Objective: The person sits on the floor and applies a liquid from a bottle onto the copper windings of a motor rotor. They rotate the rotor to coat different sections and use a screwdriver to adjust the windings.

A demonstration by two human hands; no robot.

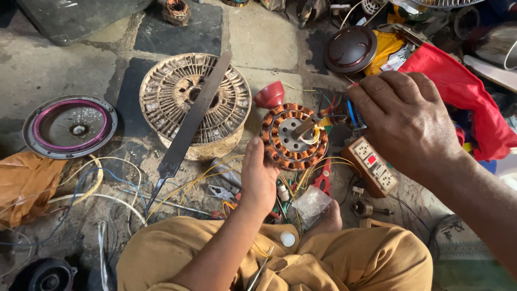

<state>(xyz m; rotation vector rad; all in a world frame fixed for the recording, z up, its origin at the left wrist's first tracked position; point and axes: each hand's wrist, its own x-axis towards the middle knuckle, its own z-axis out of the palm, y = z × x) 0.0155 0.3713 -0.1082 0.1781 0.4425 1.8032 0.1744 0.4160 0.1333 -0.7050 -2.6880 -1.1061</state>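
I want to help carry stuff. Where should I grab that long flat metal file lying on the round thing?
Probably by its narrow pointed tail, coming from the lower left. The long flat file lies slanted across the round ribbed fan rotor, and that thin end sticks out past the rotor's edge over the floor, so fingers can close around it. The wide part lies flat on the ribs.

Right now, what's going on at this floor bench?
A person sits on the floor. The left hand holds up a copper-wound stator by its near edge; the right hand pinches the coloured wires at its far side. A long flat file lies across a ribbed metal rotor. A socket board sits below the right hand.
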